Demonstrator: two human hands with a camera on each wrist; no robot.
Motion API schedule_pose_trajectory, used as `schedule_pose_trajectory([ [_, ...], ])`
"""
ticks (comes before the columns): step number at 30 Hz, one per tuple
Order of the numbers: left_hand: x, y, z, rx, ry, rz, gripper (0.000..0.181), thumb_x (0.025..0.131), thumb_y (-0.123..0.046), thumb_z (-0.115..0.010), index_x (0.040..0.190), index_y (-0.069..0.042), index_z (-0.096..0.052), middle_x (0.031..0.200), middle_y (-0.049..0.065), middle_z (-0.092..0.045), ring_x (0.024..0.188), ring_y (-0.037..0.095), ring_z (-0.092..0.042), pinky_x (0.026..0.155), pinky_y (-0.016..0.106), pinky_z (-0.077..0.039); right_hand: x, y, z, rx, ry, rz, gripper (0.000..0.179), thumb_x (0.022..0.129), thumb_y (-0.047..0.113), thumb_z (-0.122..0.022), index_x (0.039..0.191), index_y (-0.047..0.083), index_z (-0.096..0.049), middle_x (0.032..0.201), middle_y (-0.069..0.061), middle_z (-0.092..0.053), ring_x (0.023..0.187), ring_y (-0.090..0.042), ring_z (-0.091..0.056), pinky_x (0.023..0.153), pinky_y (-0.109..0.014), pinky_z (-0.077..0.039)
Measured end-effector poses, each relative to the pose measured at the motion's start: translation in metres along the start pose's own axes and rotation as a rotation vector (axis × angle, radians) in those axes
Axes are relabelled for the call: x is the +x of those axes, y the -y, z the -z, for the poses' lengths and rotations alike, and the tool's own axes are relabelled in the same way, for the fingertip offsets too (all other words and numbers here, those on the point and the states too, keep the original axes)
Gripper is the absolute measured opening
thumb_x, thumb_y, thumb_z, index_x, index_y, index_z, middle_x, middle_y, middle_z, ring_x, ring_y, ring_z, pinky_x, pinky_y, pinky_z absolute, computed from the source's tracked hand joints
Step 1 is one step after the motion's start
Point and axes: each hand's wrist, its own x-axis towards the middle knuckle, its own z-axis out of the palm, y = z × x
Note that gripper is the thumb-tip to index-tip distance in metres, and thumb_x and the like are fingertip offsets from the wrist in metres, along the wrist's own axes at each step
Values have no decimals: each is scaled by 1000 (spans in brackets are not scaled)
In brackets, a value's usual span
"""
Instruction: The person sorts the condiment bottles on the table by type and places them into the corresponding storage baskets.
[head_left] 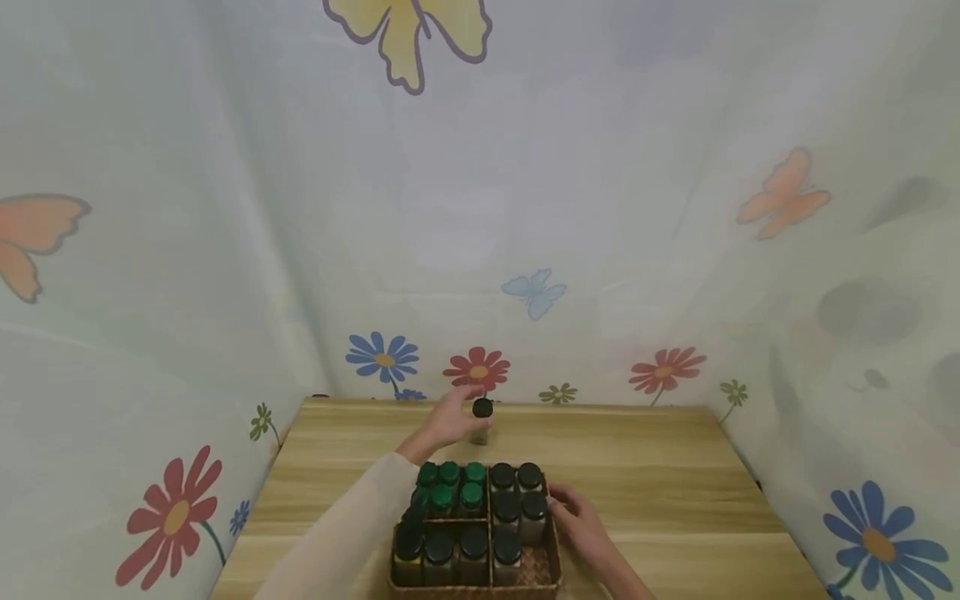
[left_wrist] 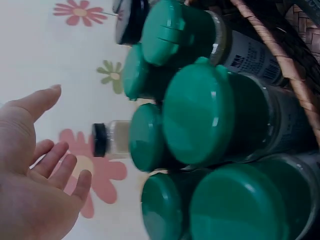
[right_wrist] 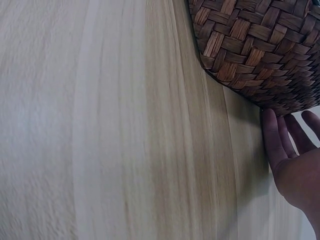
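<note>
A small clear jar with a black cap (head_left: 482, 408) stands on the table behind the basket. My left hand (head_left: 448, 421) is beside this jar, its thumb overlapping it in the head view; in the left wrist view the fingers are spread and the jar's pale body (left_wrist: 120, 138) is apart from them. Fingertips of my right hand (head_left: 585, 527) touch the right side of the woven brown basket (head_left: 557, 560), low near its corner in the right wrist view. Green-capped jars (left_wrist: 200, 115) fill the basket's back left section; black-capped jars (head_left: 473, 543) stand in front and along the right.
The basket's front right corner shows bare woven bottom (head_left: 536, 567). A wooden table (head_left: 675, 467) spreads around the basket. Behind and beside it hangs a pale curtain (head_left: 465, 208) printed with flowers and butterflies.
</note>
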Motion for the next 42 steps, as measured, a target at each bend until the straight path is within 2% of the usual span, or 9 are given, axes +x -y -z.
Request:
schedule_pose_trajectory([
  [4,3,8,-5,24,8,2,76,95,-25,-83,157,-2,-48,160,19,-49,149,41,-42,118,59,-40,0,2,-1,17,4,6,47,109,29,-63,145,-1,-58,132,-17,-68,107,-20,-67,81,-33,-59],
  [10,9,16,-10,81,32,3,79,96,-30,-82,159,-1,-45,161,20,-46,151,40,-39,120,57,-38,2,2,0,22,-3,31,46,108,27,-63,143,-2,-59,134,-18,-67,109,-20,-68,85,-31,-59],
  [17,10,21,-14,75,46,11,82,95,-29,-83,159,3,-42,161,24,-45,149,45,-41,118,60,-40,2,1,-1,27,-1,19,43,108,27,-64,142,0,-61,135,-18,-66,110,-21,-66,86,-33,-57],
  [22,8,20,-15,95,51,14,78,98,-27,-80,158,5,-42,159,25,-46,148,44,-43,118,58,-40,3,-3,-2,38,13,20,44,109,26,-63,143,-1,-60,137,-18,-66,114,-22,-67,90,-35,-58],
  [29,9,9,-20,220,34,4,70,95,-27,-82,149,7,-53,149,28,-54,136,45,-53,111,57,-48,0,0,1,-4,-3,14,46,109,28,-62,143,-3,-59,133,-18,-67,111,-20,-66,87,-35,-58],
  [33,13,12,-28,285,26,20,69,93,-31,-84,146,5,-57,144,26,-55,127,42,-59,106,55,-52,0,2,1,8,1,6,47,109,29,-62,143,-3,-59,133,-18,-67,111,-21,-67,87,-36,-59],
  [36,16,19,-34,314,34,20,70,95,-32,-81,149,3,-55,148,26,-53,131,42,-57,109,55,-51,0,2,0,12,4,3,47,108,30,-63,143,-2,-59,133,-17,-68,110,-21,-67,86,-35,-59],
  [39,17,23,-37,301,39,11,67,96,-29,-80,150,2,-55,151,27,-52,137,44,-54,110,57,-49,0,1,0,8,2,6,46,108,30,-63,143,-1,-60,131,-16,-68,108,-20,-67,82,-34,-59],
  [42,16,23,-39,272,41,13,63,96,-25,-80,149,1,-57,150,27,-54,134,44,-55,108,58,-50,0,1,0,9,-3,15,44,108,28,-63,142,0,-60,131,-17,-68,107,-20,-66,80,-34,-58],
])
